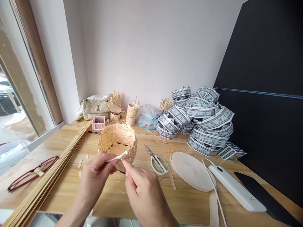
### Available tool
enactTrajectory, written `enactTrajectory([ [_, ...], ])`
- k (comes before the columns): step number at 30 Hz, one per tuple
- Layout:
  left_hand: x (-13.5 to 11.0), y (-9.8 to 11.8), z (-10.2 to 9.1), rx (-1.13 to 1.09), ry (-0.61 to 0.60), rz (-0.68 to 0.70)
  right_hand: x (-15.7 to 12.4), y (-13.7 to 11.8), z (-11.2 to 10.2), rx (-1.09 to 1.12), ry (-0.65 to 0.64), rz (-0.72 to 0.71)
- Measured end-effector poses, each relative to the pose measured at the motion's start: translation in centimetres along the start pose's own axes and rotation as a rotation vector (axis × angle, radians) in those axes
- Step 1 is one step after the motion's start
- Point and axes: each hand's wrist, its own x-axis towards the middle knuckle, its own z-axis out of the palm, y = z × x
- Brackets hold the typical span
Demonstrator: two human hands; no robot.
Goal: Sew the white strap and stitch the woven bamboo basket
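Observation:
A round woven basket (pixel 117 135) of pale wooden strips stands on the table in front of me, its top open. At its near rim lies a narrow white fabric strip (pixel 121 155). My left hand (pixel 98 170) pinches this strip between thumb and forefinger, just left of the rim. Close beside it, my right hand (pixel 139 181) is closed, forefinger touching the basket's near right side. A thin, needle-like thing shows at its fingertips, too small to make out fully. Scissors (pixel 157 160) with pale handles lie to the right of the basket, blades slightly apart.
Long wooden strips (pixel 59 160) and red-framed glasses (pixel 33 173) lie left. Behind stand a pink box (pixel 98 123), a handbag (pixel 96 109) and small woven baskets (pixel 132 114). Right are a tape roll (pixel 191 170), a white device (pixel 236 188) and stacked patterned bands (pixel 201 116).

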Motion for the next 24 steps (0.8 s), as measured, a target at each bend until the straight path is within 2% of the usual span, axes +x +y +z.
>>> enactTrajectory([
  [6, -0.6, 0.0, 0.3, 0.357, 0.129, 0.363, -0.4, 0.0, -0.1, 0.124, -0.007, 0.127],
  [10, -0.7, 0.6, 0.7, 0.441, 0.125, 0.523, -1.5, 0.1, 0.2, 0.260, 0.044, 0.267],
  [17, -1.2, 0.6, 1.2, 0.501, 0.113, 0.665, -3.1, 0.5, 1.3, 0.364, 0.061, 0.431],
  [24, -1.8, -0.3, 2.0, 0.531, 0.045, 0.657, -2.5, 0.7, 1.3, 0.447, -0.006, 0.564],
])
